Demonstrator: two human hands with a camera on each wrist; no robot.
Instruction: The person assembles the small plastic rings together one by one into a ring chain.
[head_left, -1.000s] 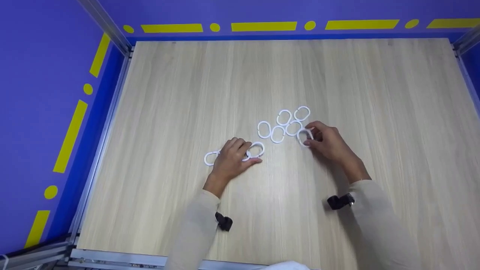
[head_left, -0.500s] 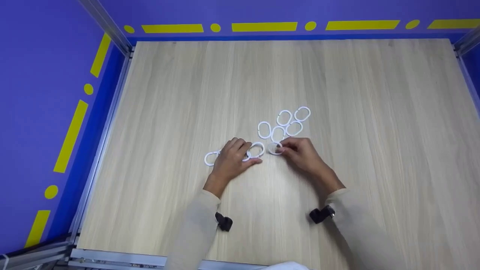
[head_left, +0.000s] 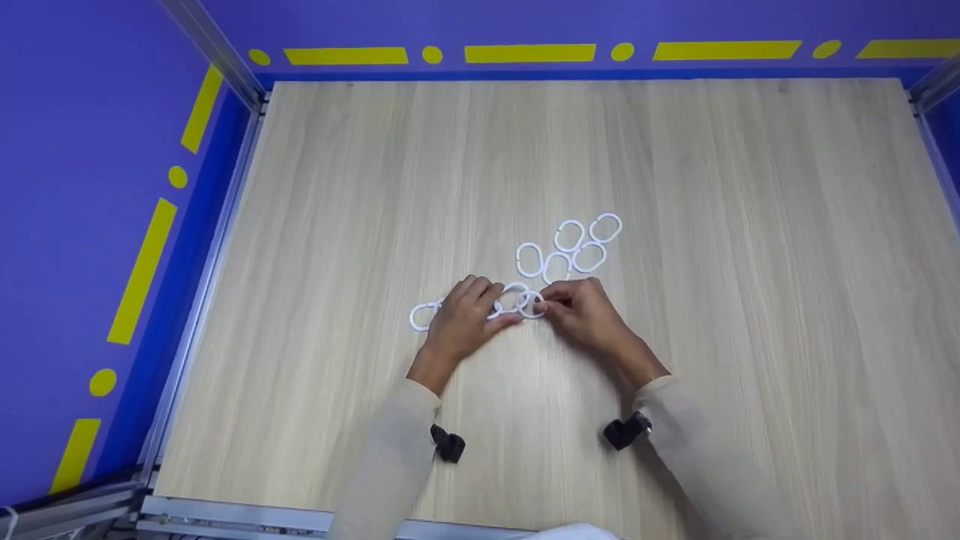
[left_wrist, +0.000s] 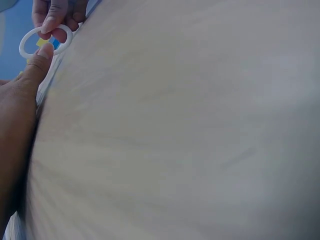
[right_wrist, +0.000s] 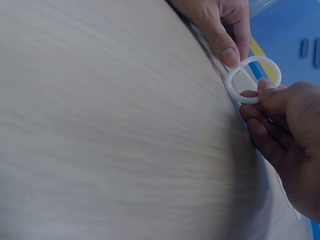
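Note:
My left hand point(head_left: 463, 319) lies over a short chain of linked white oval shower curtain rings. Its fingers curl over the middle, hiding part of it; the thumb stretches along the near side. One end ring point(head_left: 412, 318) shows left of the hand, the other point(head_left: 514, 285) beside the index finger. Between thumb and fingers, my right hand point(head_left: 589, 311) pinches a single curtain ring point(right_wrist: 230, 92) by its right side. That ring overlaps the chain's right end in the head view. In the left wrist view, the left thumb point(left_wrist: 41, 60) overlaps the pinched ring's lower edge.
Several loose white curtain rings point(head_left: 519, 259) lie just beyond the hands on the wooden table point(head_left: 360, 187). Blue walls point(head_left: 525, 22) with yellow marks stand at the back and left. A metal rail point(head_left: 225, 514) runs along the front edge.
My right hand has carried one curtain ring leftward from the right end of the loose group to the chain's right end. The left hand and the other loose rings have stayed in place.

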